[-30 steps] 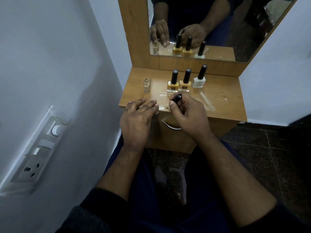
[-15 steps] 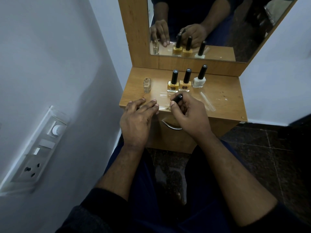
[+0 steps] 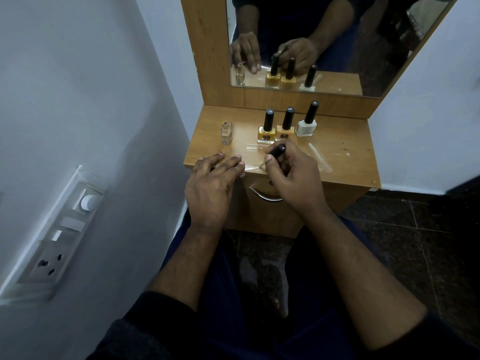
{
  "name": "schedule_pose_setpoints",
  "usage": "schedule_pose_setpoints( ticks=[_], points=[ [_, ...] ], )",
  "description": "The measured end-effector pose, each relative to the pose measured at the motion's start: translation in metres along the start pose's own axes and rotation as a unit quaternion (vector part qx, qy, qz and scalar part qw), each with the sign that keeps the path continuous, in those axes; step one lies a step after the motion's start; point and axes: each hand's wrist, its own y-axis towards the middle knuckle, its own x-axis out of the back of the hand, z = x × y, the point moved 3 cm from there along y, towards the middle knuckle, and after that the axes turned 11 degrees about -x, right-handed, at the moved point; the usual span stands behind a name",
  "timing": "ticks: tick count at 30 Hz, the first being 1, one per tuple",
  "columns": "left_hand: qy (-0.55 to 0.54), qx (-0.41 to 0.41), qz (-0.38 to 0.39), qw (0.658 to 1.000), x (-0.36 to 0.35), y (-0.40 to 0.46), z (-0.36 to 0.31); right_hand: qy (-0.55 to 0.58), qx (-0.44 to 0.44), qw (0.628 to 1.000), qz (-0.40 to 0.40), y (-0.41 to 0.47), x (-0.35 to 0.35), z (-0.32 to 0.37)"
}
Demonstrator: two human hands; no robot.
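The nail polish brush [image 3: 275, 152] has a long black cap. It's tilted cap-up, with the thin bristle end angled down just beside the left hand's [image 3: 210, 185] fingertips, and the right hand [image 3: 293, 175] pinches it. Its uncapped bottle [image 3: 226, 133], clear glass with beige polish, stands upright well off to the left.

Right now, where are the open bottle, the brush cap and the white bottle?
open nail polish bottle [image 3: 226, 133]: head view, on its glass body.
black brush cap [image 3: 277, 151]: head view, on the cap's middle.
white nail polish bottle [image 3: 306, 128]: head view, on its glass body.
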Motion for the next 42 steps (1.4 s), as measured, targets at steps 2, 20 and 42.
schedule_pose_setpoints(
  ticks=[2, 20, 42],
  points=[
    [0.004, 0.001, 0.002, 1.0, 0.0, 0.0, 0.0, 0.008, 0.007, 1.0, -0.006, 0.0, 0.0, 0.002],
    [0.005, -0.001, -0.006, 1.0, -0.003, -0.002, 0.003, -0.019, 0.005, 1.0, 0.008, 0.001, -0.002, -0.003],
    [-0.013, 0.006, 0.019, 1.0, 0.001, 0.002, 0.002, 0.099, -0.004, 0.994, -0.043, -0.005, 0.01, 0.003]
  ],
)
